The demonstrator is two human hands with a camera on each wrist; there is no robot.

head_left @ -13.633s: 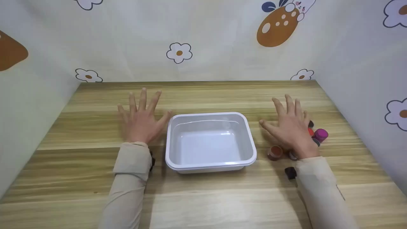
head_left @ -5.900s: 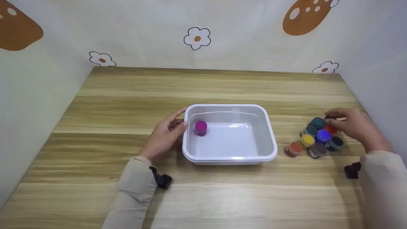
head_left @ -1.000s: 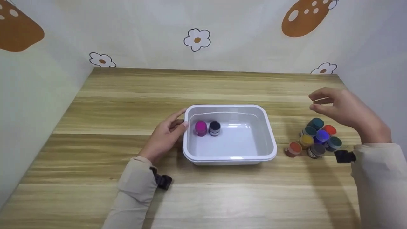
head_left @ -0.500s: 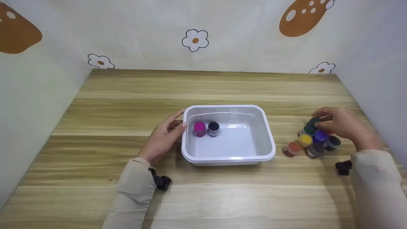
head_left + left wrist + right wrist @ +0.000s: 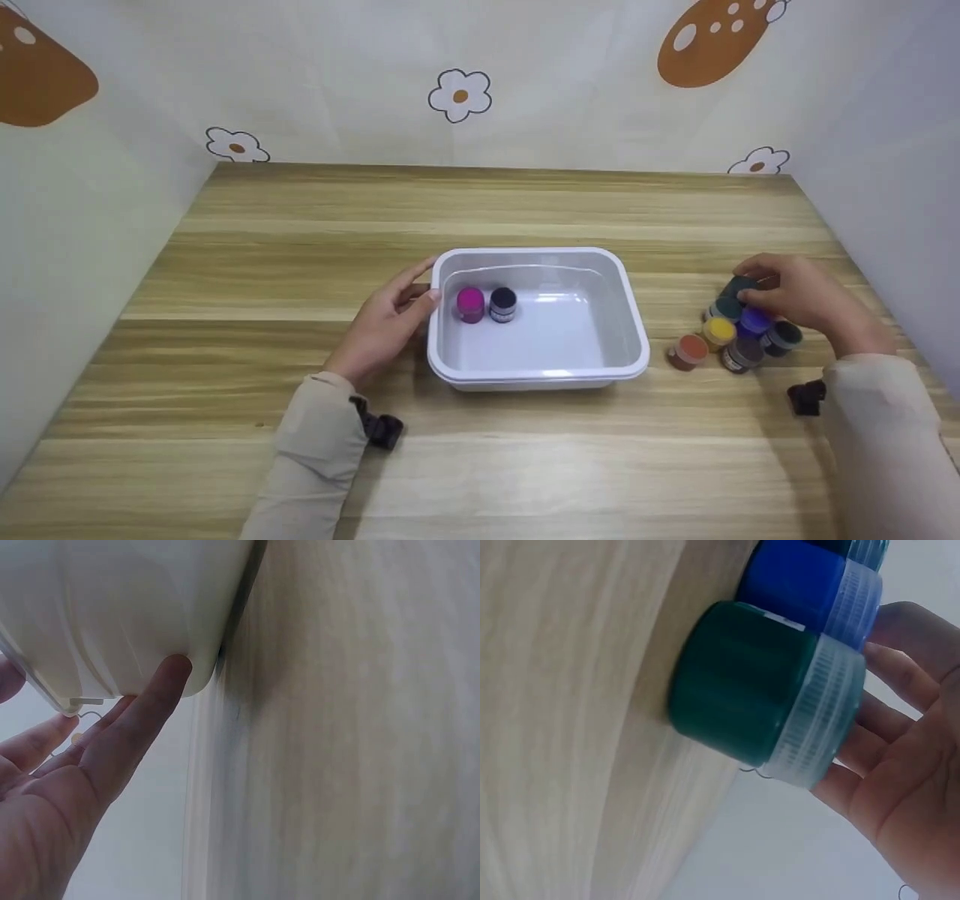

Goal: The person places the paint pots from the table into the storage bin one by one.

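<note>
A white plastic tub point(image 5: 540, 375) stands mid-table, with a magenta paint jar point(image 5: 470, 305) and a black paint jar point(image 5: 503, 304) upright at its left. My left hand point(image 5: 386, 322) rests against the tub's left side. Its thumb touches the rim, and in the left wrist view nearly straight fingers point(image 5: 139, 724) press the outer wall. My right hand point(image 5: 806, 300) pinches a teal paint jar point(image 5: 735, 286) at the back of the group on the right, partly covered by the fingers. The red jar seen there before is hidden behind this hand.
Beside the right hand stand a dark teal jar point(image 5: 724, 309), a blue jar point(image 5: 753, 322), a yellow jar point(image 5: 719, 332), an orange-brown jar point(image 5: 688, 352), a dark brown jar point(image 5: 742, 354) and a dark green jar point(image 5: 742, 682). A patterned cloth wall point(image 5: 562, 105) rises behind the table.
Over the last second my right hand came down from above onto the teal jar. Earlier, the magenta and then the black jar arrived in the tub. My left hand moved to the tub's side.
</note>
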